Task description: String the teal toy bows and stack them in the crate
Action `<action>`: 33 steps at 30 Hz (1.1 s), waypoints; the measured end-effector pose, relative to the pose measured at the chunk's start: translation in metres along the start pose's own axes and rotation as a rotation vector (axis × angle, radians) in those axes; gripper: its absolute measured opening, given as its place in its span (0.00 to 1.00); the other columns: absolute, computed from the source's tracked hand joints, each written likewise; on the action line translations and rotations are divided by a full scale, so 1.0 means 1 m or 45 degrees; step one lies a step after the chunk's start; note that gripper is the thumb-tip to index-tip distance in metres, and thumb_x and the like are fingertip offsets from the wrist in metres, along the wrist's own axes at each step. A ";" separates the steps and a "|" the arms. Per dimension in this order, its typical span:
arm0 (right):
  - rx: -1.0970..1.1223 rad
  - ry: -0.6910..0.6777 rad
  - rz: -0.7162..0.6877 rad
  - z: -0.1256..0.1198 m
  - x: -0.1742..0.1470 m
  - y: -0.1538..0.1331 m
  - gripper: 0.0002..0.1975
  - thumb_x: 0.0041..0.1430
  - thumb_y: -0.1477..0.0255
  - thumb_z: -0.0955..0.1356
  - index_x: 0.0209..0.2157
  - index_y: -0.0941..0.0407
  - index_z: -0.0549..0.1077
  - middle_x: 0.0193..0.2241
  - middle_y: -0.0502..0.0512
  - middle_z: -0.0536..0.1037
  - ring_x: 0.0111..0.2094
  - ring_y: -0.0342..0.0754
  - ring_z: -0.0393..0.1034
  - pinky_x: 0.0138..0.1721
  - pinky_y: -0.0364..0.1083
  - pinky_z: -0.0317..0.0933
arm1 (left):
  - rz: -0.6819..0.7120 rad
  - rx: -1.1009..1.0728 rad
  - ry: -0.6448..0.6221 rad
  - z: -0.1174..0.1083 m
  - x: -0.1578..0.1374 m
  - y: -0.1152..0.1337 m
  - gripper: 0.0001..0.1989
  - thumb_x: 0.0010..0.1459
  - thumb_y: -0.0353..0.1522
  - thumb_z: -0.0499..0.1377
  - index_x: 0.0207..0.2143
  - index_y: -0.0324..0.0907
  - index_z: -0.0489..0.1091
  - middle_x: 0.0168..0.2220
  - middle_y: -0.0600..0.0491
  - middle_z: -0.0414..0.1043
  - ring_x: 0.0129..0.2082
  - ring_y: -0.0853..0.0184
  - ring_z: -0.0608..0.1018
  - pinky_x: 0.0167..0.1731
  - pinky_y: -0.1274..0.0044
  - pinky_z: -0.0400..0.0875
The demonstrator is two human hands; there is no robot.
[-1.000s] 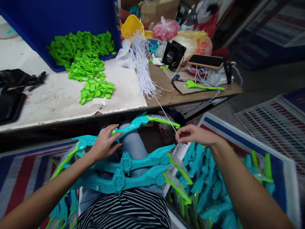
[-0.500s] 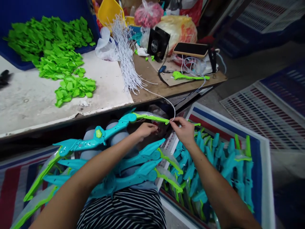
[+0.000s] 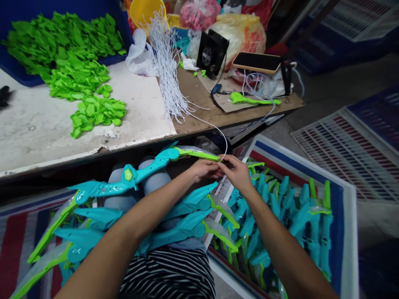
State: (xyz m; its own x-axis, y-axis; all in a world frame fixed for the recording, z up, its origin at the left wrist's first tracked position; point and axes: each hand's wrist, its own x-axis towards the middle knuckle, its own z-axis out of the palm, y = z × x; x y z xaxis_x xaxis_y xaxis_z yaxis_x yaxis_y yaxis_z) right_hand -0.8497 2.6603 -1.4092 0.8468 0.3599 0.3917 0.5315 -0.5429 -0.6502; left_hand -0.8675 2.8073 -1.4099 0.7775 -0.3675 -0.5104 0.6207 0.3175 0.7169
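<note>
A turquoise toy bow with lime-green ends lies across my lap, its right tip between my hands. One white cord loops from the bench down to that tip. With fingers closed just beneath the tip, my left hand meets my right fingertips; what it pinches is hidden. My right hand pinches the cord beside the tip. Two more turquoise bows rest nearer my body, partly behind my left forearm.
A cord bundle and green plastic pieces lie on the bench. A small black fan and phone stand farther right. The striped-lined crate at right holds many similar bows.
My left hand has moved right and slightly up to the bow's tip, meeting my right hand. The right hand stays at the tip with the cord. The view has shifted slightly.
</note>
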 end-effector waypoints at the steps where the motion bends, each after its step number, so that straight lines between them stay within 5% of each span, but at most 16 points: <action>1: 0.011 -0.025 0.014 0.001 -0.003 0.001 0.10 0.56 0.64 0.66 0.37 0.55 0.73 0.38 0.57 0.77 0.38 0.50 0.72 0.39 0.50 0.67 | 0.007 0.095 0.032 -0.001 -0.004 0.001 0.07 0.56 0.23 0.58 0.25 0.34 0.70 0.21 0.52 0.72 0.22 0.73 0.74 0.32 0.77 0.70; 5: -0.032 -0.020 0.055 0.001 -0.019 0.004 0.23 0.56 0.62 0.67 0.53 0.55 0.67 0.39 0.56 0.77 0.34 0.48 0.72 0.40 0.50 0.68 | 0.144 0.793 0.118 -0.028 -0.050 0.015 0.10 0.53 0.25 0.58 0.20 0.36 0.70 0.20 0.53 0.72 0.22 0.72 0.73 0.30 0.79 0.67; 9: -0.023 -0.026 0.068 0.001 -0.032 0.009 0.35 0.57 0.59 0.67 0.63 0.54 0.54 0.41 0.56 0.77 0.34 0.48 0.72 0.41 0.50 0.68 | 0.245 1.138 0.100 -0.082 -0.147 0.040 0.08 0.52 0.33 0.59 0.24 0.38 0.74 0.26 0.51 0.77 0.28 0.69 0.76 0.32 0.79 0.68; 13: -0.033 -0.001 0.082 0.004 -0.031 0.016 0.40 0.56 0.58 0.67 0.65 0.55 0.48 0.40 0.57 0.78 0.34 0.50 0.74 0.39 0.51 0.69 | 0.256 0.835 0.384 -0.132 -0.263 0.048 0.10 0.48 0.39 0.63 0.25 0.41 0.75 0.39 0.49 0.79 0.36 0.62 0.77 0.36 0.74 0.71; 17: -0.072 -0.025 0.105 0.005 -0.027 0.023 0.42 0.55 0.56 0.68 0.65 0.56 0.48 0.39 0.57 0.78 0.32 0.50 0.74 0.37 0.51 0.70 | 0.852 0.020 0.926 -0.154 -0.339 0.028 0.11 0.49 0.37 0.62 0.19 0.42 0.69 0.42 0.59 0.78 0.42 0.61 0.76 0.37 0.73 0.71; 20: -0.150 -0.072 0.059 -0.002 -0.022 0.021 0.40 0.56 0.55 0.66 0.64 0.55 0.51 0.37 0.56 0.78 0.32 0.52 0.74 0.35 0.51 0.70 | 1.222 -0.338 0.935 -0.150 -0.352 0.005 0.08 0.46 0.33 0.64 0.20 0.42 0.70 0.29 0.57 0.78 0.36 0.65 0.77 0.33 0.76 0.72; 25: -0.410 0.020 -0.390 0.009 0.009 -0.034 0.20 0.60 0.61 0.65 0.51 0.54 0.71 0.38 0.61 0.77 0.40 0.58 0.71 0.41 0.55 0.66 | 1.128 -0.431 0.737 -0.116 -0.323 -0.016 0.10 0.41 0.36 0.70 0.23 0.40 0.74 0.24 0.54 0.75 0.29 0.67 0.78 0.28 0.78 0.73; 27: -0.314 0.000 -0.626 0.042 0.021 -0.080 0.16 0.62 0.66 0.64 0.50 0.54 0.71 0.40 0.60 0.76 0.42 0.56 0.70 0.45 0.55 0.64 | 1.096 -0.433 0.745 -0.103 -0.309 -0.018 0.12 0.41 0.36 0.71 0.25 0.39 0.73 0.25 0.54 0.76 0.28 0.67 0.79 0.29 0.78 0.73; 30: -0.183 -0.370 -1.027 0.116 0.026 -0.152 0.15 0.62 0.69 0.63 0.49 0.56 0.71 0.44 0.62 0.74 0.46 0.55 0.67 0.47 0.55 0.63 | 1.028 -0.459 0.747 -0.089 -0.295 -0.018 0.14 0.40 0.34 0.71 0.29 0.39 0.73 0.23 0.54 0.76 0.25 0.68 0.79 0.29 0.78 0.73; 33: -0.330 -0.730 -1.161 0.182 0.022 -0.203 0.19 0.61 0.70 0.64 0.53 0.58 0.69 0.45 0.65 0.73 0.47 0.58 0.65 0.49 0.58 0.60 | 0.945 -0.494 0.677 -0.083 -0.289 -0.018 0.18 0.39 0.35 0.72 0.31 0.37 0.72 0.22 0.53 0.77 0.24 0.67 0.79 0.27 0.78 0.73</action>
State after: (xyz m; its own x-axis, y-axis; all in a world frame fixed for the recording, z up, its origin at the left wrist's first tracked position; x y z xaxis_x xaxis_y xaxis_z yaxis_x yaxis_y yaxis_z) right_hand -0.9427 2.9164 -1.3873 0.0358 0.9672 0.2515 0.9959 -0.0136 -0.0894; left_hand -1.0950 2.9804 -1.3148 0.8679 0.4503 -0.2098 -0.1258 0.6077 0.7841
